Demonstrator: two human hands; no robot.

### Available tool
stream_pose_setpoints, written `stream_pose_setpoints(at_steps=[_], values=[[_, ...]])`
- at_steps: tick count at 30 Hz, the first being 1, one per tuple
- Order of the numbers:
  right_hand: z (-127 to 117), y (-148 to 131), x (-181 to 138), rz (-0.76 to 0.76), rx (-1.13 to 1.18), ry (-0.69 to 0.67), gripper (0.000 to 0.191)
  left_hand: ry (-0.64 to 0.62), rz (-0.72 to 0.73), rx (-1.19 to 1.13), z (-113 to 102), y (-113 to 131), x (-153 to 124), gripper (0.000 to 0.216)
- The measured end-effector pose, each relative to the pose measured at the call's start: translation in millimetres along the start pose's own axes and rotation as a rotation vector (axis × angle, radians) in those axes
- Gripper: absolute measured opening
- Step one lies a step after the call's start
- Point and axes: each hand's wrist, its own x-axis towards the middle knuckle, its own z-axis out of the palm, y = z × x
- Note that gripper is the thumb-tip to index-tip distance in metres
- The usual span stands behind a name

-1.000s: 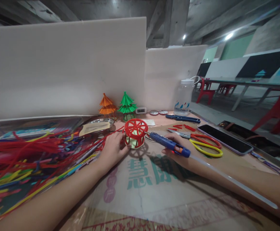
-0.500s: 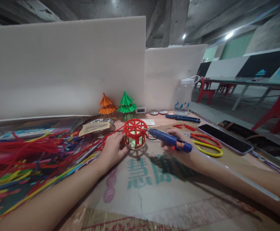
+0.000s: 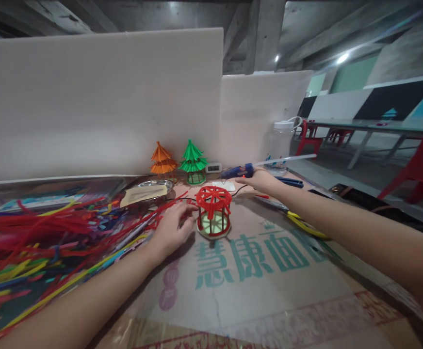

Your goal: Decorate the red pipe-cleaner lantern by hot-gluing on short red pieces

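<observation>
A small red round pavilion frame (image 3: 213, 211) with a wheel-like top stands on the cardboard sheet. My left hand (image 3: 171, 228) rests on the table just left of it, fingers curled toward its base and touching or nearly touching it. My right hand (image 3: 257, 179) is stretched to the back of the table, closed round a blue glue gun (image 3: 237, 171) with a long clear glue stick (image 3: 287, 158) sticking out to the right. The gun is held low near the white card at the back.
A heap of coloured strips (image 3: 33, 232) covers the left side. Orange (image 3: 162, 159) and green (image 3: 193, 157) paper pavilions stand by the white partition (image 3: 98, 102). A clear bottle (image 3: 280, 143), blue pliers (image 3: 289, 182), yellow-handled scissors (image 3: 302, 224) and a metal dish (image 3: 153, 186) lie around.
My right hand has carried the glue gun away from the red frame to the back of the table. The left hand stays by the frame.
</observation>
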Motion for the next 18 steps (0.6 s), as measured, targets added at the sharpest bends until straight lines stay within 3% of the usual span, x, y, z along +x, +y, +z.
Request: stream_pose_setpoints(at_steps=[4,10,14,18], values=[[24,5,33,0.025,-0.061,-0.040,0.031,0.087,-0.093,-0.113,-6,-2,1,0.030],[50,22,45,0.052,-0.179,-0.127,0.033,0.206,-0.176,-0.210,-22,4,7,0.030],[39,28,40,-0.012,-0.291,-0.142,0.038,0.189,-0.132,-0.318,-38,19,11,0.020],[7,31,19,-0.091,-0.449,-0.073,0.036,0.132,-0.097,-0.434,-55,50,10,0.014]])
